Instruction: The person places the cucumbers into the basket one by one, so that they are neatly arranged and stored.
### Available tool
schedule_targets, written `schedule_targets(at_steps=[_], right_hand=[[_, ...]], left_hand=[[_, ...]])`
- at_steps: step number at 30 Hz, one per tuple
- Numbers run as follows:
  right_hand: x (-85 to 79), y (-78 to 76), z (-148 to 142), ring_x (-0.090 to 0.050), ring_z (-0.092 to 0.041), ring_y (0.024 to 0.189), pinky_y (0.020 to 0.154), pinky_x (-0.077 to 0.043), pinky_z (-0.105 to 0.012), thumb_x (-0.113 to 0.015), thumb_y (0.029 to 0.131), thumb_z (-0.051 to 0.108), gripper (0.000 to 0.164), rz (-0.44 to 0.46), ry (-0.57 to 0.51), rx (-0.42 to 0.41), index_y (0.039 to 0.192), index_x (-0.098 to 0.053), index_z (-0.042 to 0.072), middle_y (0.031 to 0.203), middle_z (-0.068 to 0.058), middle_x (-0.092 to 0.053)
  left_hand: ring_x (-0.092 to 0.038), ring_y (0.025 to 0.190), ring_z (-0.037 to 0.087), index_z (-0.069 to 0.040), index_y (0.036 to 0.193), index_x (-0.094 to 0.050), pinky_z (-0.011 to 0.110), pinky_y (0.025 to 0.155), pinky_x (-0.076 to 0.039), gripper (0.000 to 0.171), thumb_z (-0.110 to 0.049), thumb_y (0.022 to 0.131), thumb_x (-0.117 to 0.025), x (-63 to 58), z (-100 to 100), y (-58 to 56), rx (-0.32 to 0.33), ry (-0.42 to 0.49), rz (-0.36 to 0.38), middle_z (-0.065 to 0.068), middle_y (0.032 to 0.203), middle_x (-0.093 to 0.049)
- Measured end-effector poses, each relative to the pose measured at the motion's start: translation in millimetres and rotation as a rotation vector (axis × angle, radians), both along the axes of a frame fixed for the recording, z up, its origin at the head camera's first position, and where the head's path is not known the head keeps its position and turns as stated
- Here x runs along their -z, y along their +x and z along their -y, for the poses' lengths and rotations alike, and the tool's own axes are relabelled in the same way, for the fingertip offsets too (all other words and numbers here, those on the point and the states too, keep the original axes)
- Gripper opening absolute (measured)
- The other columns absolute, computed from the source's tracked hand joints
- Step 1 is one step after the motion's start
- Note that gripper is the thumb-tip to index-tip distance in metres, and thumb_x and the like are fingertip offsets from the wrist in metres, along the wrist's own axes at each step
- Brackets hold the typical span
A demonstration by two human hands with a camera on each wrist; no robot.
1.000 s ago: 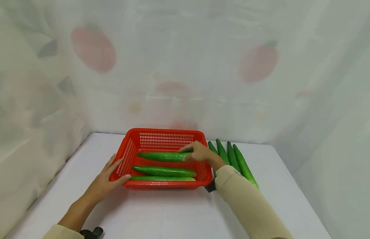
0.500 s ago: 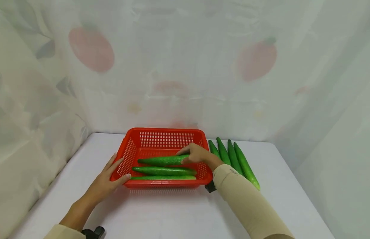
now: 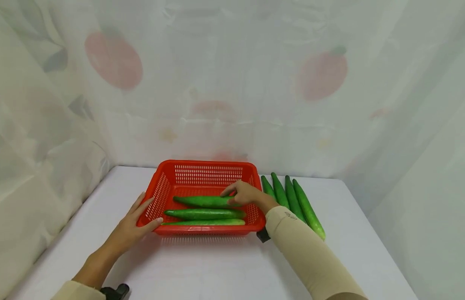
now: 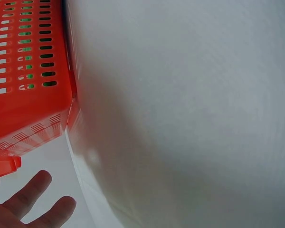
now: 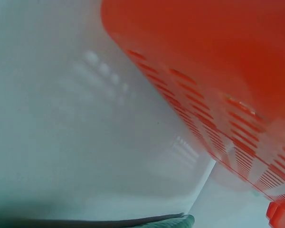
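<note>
Inside a red plastic basket lie three long green cucumbers, side by side across its width. My right hand grips the right end of the rearmost cucumber, between thumb and fingers. In front of it are a middle cucumber and a front cucumber, partly behind the basket's front rim. With fingers spread and fairly straight, my left hand rests against the basket's left side, thumb at the front left corner. Its fingertips show near the red rim in the left wrist view. The right wrist view does not show the right hand.
Several more cucumbers lie on the white table right of the basket, partly hidden by the right forearm. A pale printed curtain hangs behind and at both sides.
My right hand has brought the rearmost cucumber a little toward the front, closer to the middle one, and it lies lower in the basket. The left hand stays at the basket's side.
</note>
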State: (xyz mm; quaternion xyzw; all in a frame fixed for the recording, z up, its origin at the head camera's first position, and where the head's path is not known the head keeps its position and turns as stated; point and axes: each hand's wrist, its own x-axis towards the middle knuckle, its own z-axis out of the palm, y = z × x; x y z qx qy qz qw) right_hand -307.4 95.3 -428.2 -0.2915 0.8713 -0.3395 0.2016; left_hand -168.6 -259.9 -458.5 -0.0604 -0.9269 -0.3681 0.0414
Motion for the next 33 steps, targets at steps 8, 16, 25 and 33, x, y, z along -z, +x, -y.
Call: schedule_targets(at_steps=[8, 16, 25, 33], right_hand=[[0.8, 1.8, 1, -0.057, -0.017, 0.095, 0.073, -0.052, -0.030, -0.064, 0.086, -0.002, 0.034, 0.007, 0.012, 0.021, 0.115, -0.072, 0.013, 0.110, 0.002, -0.066], [-6.4, 1.5, -1, -0.059, -0.020, 0.099, 0.080, -0.052, -0.033, -0.068, 0.088, 0.006, 0.032, 0.033, -0.072, 0.042, 0.121, -0.068, 0.007, 0.116, -0.002, -0.066], [-15.7, 5.9, -8, -0.061, -0.024, 0.105, 0.085, -0.051, -0.036, -0.070, 0.088, 0.011, 0.035, 0.066, -0.230, 0.041, 0.123, -0.066, 0.008, 0.115, -0.008, -0.066], [-31.7, 13.9, -18, -0.057, -0.029, 0.113, 0.086, -0.051, -0.038, -0.070, 0.089, 0.012, 0.042, 0.079, -0.301, 0.012, 0.130, -0.061, 0.009, 0.118, -0.007, -0.064]], left_hand=[[-0.025, 0.134, 0.049, -0.014, 0.152, -0.031, 0.073, 0.091, -0.029, 0.079, -0.049, 0.090, -0.064, 0.3, -1, 1.1, -0.002, -0.003, 0.001, 0.002, 0.161, -0.004], [-0.024, 0.135, 0.048, -0.014, 0.152, -0.030, 0.073, 0.092, -0.028, 0.080, -0.049, 0.089, -0.065, -2.5, -1, -1.9, -0.004, -0.001, 0.004, 0.001, 0.161, -0.004], [-0.024, 0.135, 0.048, -0.013, 0.152, -0.031, 0.071, 0.093, -0.028, 0.081, -0.050, 0.088, -0.065, 0.6, -2, -0.9, -0.002, 0.007, -0.002, 0.001, 0.161, -0.005], [-0.024, 0.135, 0.048, -0.013, 0.152, -0.032, 0.072, 0.093, -0.028, 0.080, -0.049, 0.088, -0.066, -0.4, -1, 0.3, -0.002, 0.005, -0.005, 0.001, 0.161, -0.005]])
